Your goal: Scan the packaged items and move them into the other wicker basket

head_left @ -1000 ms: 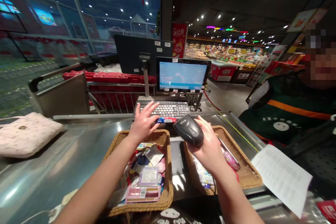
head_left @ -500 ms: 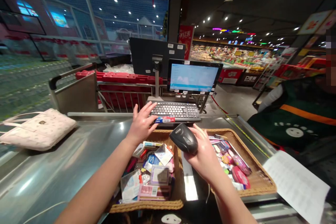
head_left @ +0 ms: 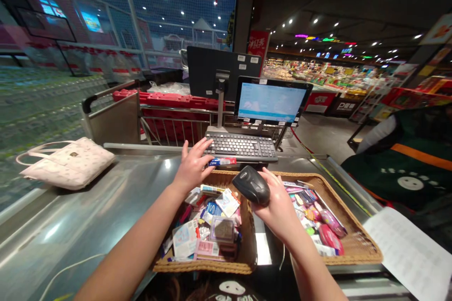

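I stood at a supermarket checkout, behind a steel counter [head_left: 106,202], with the bright shop aisles far behind the screen [head_left: 270,102]. My right hand [head_left: 278,207] had its grip closed around the dark handheld scanner [head_left: 251,184], which was lifted just above the gap between the two wicker baskets. My left hand [head_left: 192,167] was open, with spread fingers, holding nothing; it reached over the far rim of the left basket [head_left: 197,267] toward the keyboard [head_left: 242,146], and its fingertips were at the keyboard's near left corner. A small red and blue box [head_left: 222,162] lay at the front edge of the keyboard, just beside this hand.

As I judged it, the work was somewhere in the middle: the left basket was full of small flat packets, and the right basket [head_left: 356,244] also held a row of colourful items. A pale handbag [head_left: 70,162] lay well apart on the left. A person in a dark green vest [head_left: 402,169] was at the right.
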Available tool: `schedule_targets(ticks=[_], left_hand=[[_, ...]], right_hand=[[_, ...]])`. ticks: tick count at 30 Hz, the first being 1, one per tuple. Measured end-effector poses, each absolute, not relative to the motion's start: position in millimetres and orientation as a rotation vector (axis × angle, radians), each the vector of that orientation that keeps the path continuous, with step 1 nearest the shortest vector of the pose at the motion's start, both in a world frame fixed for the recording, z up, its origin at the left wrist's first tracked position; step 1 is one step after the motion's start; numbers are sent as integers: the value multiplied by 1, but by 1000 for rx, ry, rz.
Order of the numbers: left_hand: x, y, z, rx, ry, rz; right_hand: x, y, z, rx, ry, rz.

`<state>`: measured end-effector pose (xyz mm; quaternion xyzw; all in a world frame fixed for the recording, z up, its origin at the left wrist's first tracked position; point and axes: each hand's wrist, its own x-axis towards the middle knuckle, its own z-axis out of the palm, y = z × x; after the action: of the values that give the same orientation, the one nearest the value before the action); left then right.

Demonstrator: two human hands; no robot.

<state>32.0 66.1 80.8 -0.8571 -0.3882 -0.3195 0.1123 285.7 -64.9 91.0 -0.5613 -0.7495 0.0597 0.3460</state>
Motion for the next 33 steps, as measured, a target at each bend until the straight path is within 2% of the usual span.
schedule_targets(ticks=[19, 33], left_hand=[[-26, 23, -8, -2607, -1516, -642], [-35, -3, -30, -2658, -1624, -409]], right_hand=[[272, -54, 69, -1407, -2003, 275], [248, -51, 59, -1390, -2122, 513]])
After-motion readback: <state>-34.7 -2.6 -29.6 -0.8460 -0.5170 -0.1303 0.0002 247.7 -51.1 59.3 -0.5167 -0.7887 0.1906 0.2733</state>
